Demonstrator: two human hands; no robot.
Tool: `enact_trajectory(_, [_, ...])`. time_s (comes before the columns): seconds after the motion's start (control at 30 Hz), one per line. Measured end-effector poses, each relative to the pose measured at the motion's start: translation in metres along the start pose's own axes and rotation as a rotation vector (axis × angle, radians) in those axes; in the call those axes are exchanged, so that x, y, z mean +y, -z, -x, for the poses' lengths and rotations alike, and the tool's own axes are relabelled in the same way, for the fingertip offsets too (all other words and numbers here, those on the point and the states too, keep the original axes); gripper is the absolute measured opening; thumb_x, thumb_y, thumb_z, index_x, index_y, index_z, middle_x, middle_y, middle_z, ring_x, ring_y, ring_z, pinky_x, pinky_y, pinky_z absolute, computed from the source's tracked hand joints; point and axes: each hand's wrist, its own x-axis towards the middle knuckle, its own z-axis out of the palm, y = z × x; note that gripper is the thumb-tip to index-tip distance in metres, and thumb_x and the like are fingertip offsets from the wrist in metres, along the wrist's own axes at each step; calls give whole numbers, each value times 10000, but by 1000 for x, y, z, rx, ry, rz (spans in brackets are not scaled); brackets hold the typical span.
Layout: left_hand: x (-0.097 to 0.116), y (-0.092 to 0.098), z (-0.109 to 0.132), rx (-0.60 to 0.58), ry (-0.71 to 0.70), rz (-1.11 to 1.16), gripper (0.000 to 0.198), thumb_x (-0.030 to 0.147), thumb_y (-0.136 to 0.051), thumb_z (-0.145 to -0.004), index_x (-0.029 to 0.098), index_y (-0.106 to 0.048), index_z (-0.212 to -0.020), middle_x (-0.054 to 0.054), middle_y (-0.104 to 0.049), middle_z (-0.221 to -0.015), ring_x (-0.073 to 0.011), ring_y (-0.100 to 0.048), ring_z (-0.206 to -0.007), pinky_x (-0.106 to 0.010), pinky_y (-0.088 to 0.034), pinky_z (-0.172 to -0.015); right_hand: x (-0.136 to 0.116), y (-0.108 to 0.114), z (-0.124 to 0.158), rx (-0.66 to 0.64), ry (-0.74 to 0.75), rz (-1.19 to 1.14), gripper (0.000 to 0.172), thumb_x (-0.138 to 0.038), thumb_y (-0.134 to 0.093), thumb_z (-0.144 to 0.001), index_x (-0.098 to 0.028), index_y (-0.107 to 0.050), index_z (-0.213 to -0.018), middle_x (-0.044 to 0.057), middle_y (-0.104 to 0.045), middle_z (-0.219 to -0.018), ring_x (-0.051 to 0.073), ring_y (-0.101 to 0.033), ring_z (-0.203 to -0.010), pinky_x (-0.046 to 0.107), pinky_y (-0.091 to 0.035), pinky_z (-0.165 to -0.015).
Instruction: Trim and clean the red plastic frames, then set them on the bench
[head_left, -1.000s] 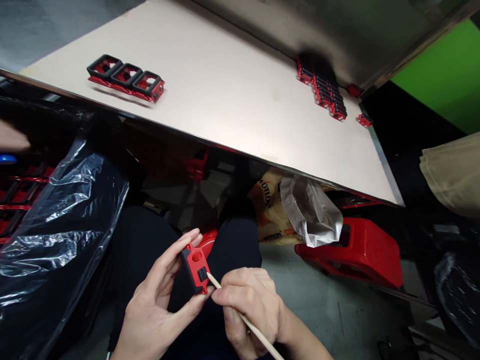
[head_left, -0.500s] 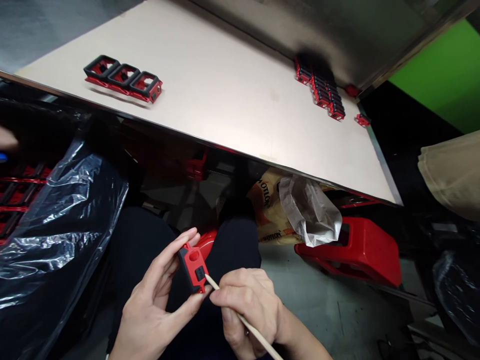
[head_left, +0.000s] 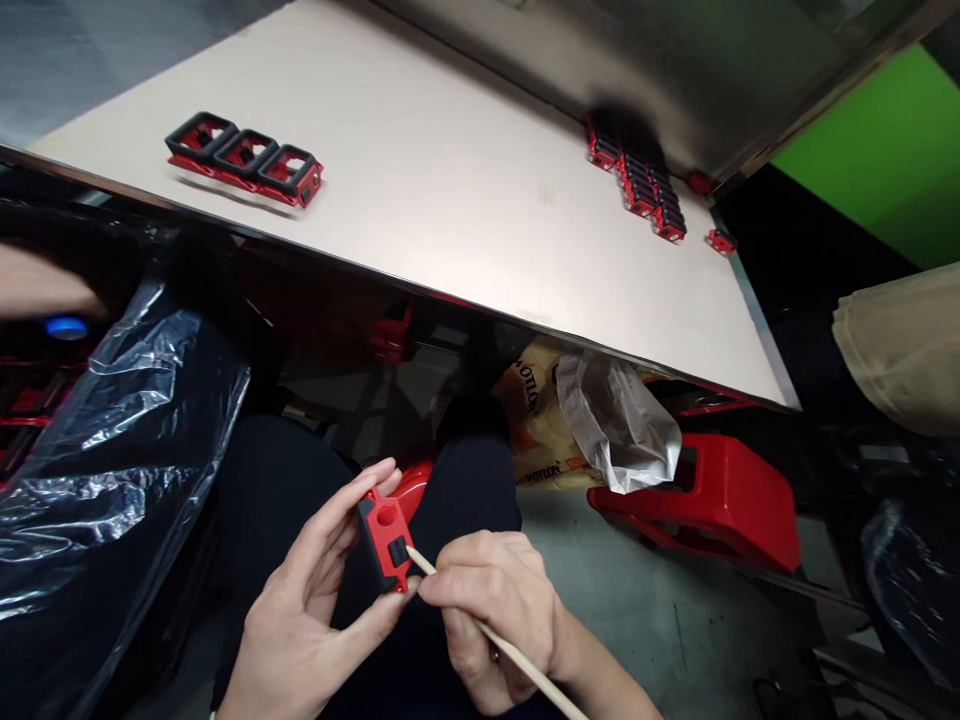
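My left hand (head_left: pixel 311 600) grips a small red and black plastic frame part (head_left: pixel 387 540) by its ends, between fingers and thumb. A round hole and a small black insert show on its red side. In my right hand (head_left: pixel 499 615) is a thin pale wooden stick (head_left: pixel 525 665), held like a pen. Its pointed tip meets the edge of the black insert or lies very close to it. Both hands are over my lap, below the front edge of the table.
On the white table (head_left: pixel 450 170) sit a row of three red and black frames (head_left: pixel 251 155) and several stacked ones (head_left: pixel 641 185). Black plastic sheeting (head_left: pixel 142 440) lines a bin at left, where another person's hand (head_left: pixel 45 285) reaches in. A red stool (head_left: pixel 727 500) stands at right.
The other person's hand at left has come further into view, with a blue object by it. My hands and the part have barely moved.
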Motion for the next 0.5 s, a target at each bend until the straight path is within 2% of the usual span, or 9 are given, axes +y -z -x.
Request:
enact_trajectory(0.2, [0,0,2,-17,6,22,580,199,-782,-830,455,-631,-1328,122,-675,-1418,-150,-602,-1340,-165,-497,-1066,1,2,-3,27,-12,75,214,-156,-428,-1030,-116,-635,-1068,73,-722,-805,138,-704,-667,208,-581,-564])
enact_trajectory(0.33, [2,0,2,-15,43,24,579,216,-794,-820,444,-632,-1327,108,-668,-1431,-175,-585,-1361,-189,-512,-1064,-1,8,0,84,-78,53,249,-175,-419,-1055,-126,-646,-1143,105,-770,-931,158,-761,-840,221,-632,-670])
enact_trajectory(0.4, [2,0,2,-16,56,28,572,240,-804,-817,423,-633,-1331,82,-665,-1442,-208,-577,-1371,-233,-522,-1074,-1,8,0,75,-60,-6,258,-180,-417,-1058,-116,-638,-1173,122,-785,-981,165,-776,-898,222,-640,-692])
enact_trajectory(0.5, [2,0,2,-36,53,43,558,287,-816,-830,442,-630,-1333,84,-665,-1444,-215,-580,-1367,-240,-519,-1078,4,3,0,26,12,-50,275,-215,-397,-1077,-111,-633,-1174,135,-797,-1042,144,-791,-850,196,-632,-661])
